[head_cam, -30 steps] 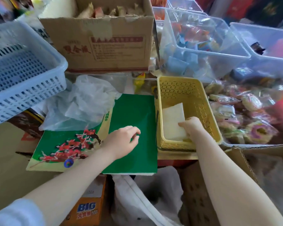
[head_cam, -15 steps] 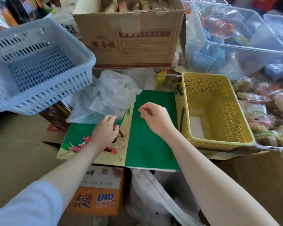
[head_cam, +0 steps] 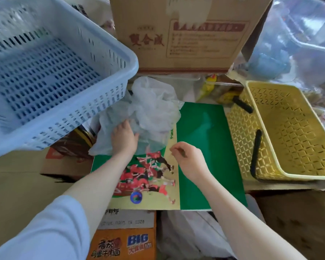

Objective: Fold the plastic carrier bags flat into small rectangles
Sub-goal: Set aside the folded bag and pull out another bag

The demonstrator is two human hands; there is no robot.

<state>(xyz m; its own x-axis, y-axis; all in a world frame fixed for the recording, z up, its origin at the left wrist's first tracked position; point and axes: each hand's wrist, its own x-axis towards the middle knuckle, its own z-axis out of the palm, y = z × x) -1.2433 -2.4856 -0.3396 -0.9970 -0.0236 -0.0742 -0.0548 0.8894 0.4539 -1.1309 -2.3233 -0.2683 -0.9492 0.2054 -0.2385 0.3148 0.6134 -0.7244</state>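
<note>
Baskets number two: one pale blue slotted basket [head_cam: 51, 72] at far left, tilted and raised above the work surface, and one yellow lattice basket [head_cam: 293, 132] at far right, with two dark strips across its near wall. Between them lies one green printed board [head_cam: 204, 147] with a red flower picture on its left part. One crumpled, translucent white plastic bag [head_cam: 152, 113] sits on the board's far left corner, just below the blue basket's rim. The left hand [head_cam: 123, 138] reaches into the bag's lower edge, thumb out to the right; its fingers are buried in the film, so whether they grasp it cannot be told. The right hand [head_cam: 189, 160] hovers over the board's middle, just beside the bag but apart from it, its fingers curled inward with nothing visibly held. One brown cardboard box [head_cam: 186, 34] with red lettering stands behind the board. One orange carton [head_cam: 124, 243] marked BIG sits below the board's near edge.
</note>
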